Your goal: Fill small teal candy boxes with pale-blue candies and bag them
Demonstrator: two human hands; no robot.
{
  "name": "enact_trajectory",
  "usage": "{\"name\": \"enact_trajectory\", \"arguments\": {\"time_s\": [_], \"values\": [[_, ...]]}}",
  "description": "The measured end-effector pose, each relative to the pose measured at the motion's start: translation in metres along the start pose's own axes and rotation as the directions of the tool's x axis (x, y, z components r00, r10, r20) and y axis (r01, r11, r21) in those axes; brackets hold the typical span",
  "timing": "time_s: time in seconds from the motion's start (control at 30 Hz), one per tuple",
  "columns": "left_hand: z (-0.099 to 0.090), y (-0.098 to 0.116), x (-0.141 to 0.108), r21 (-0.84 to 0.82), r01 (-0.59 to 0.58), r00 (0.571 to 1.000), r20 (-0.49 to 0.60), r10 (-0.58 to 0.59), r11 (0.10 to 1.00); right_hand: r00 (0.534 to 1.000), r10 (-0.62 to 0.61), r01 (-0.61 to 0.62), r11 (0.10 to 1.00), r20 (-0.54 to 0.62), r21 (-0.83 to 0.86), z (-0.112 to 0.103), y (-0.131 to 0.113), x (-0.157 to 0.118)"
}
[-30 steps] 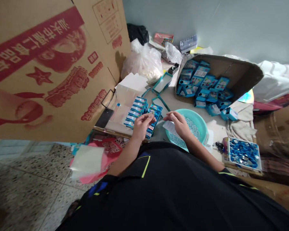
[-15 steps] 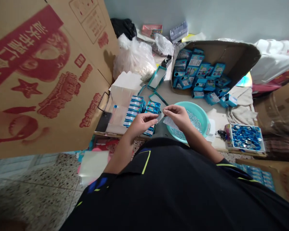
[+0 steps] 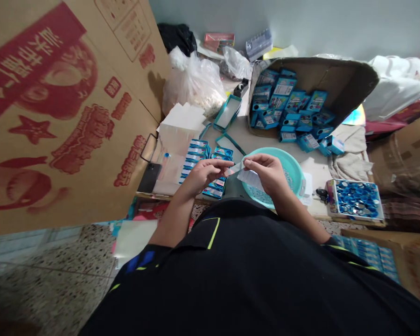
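Observation:
A small pale, partly see-through strip stretches between my two hands. My left hand pinches its left end, just over the rows of small blue boxes. At the other end, the fingertips of my right hand are closed on the strip, above the left side of a turquoise basin. Small pale pieces lie inside the basin, and a white sheet sticks out beneath my right hand. What is printed on the strip is too small to read.
A tipped carton holds many blue boxes at the back. At the right stands a tray of blue round pieces. A large cardboard box rises at the left, near a black phone. Plastic bags lie behind.
My hands have drawn apart, the right one moving slightly right, and more of the strip shows between them. My left fingers are straighter than before.

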State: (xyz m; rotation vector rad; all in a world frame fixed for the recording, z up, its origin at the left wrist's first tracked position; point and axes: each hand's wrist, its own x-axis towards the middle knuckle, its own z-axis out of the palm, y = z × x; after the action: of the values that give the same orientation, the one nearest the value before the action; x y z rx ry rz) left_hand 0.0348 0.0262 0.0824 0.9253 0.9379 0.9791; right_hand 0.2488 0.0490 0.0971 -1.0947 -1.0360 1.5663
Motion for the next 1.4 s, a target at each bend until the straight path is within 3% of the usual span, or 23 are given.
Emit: {"name": "enact_trajectory", "arguments": {"time_s": [0.2,0.3,0.53,0.77,1.03,1.2,1.33,1.4], "values": [[-0.001,0.0,0.003,0.201,-0.03,0.998,-0.051,0.041,0.979,0.999,0.047,-0.047,0.999,0.006,0.007,0.0,0.007,0.002],[-0.006,0.004,0.004,0.21,-0.038,0.995,-0.087,0.057,0.977,0.994,0.111,-0.111,0.991,0.002,0.068,-0.001,0.014,0.005],[-0.016,0.018,0.0,0.237,0.014,1.0,-0.016,-0.01,0.971,0.961,0.264,-0.276,0.942,0.085,0.189,-0.003,0.012,0.005],[-0.013,0.024,-0.003,0.294,-0.007,1.0,-0.017,0.013,0.956,0.962,0.252,-0.267,0.95,0.105,0.162,-0.005,0.006,0.001],[-0.009,0.035,-0.02,0.308,-0.021,0.999,-0.041,0.035,0.951,0.983,0.181,-0.175,0.961,-0.008,0.214,-0.004,-0.006,-0.01],[-0.001,0.02,-0.017,0.133,-0.028,0.994,-0.101,0.041,0.991,0.982,0.182,-0.187,0.969,0.046,0.162,-0.002,-0.008,-0.013],[0.01,-0.001,-0.008,-0.035,0.022,0.994,-0.106,-0.025,0.999,0.983,0.177,-0.182,0.979,0.057,0.092,0.0,-0.002,-0.009],[0.014,-0.011,-0.006,-0.056,0.035,0.987,-0.158,-0.044,0.998,0.983,0.177,-0.181,0.979,0.053,0.093,0.001,0.006,-0.005]]}}
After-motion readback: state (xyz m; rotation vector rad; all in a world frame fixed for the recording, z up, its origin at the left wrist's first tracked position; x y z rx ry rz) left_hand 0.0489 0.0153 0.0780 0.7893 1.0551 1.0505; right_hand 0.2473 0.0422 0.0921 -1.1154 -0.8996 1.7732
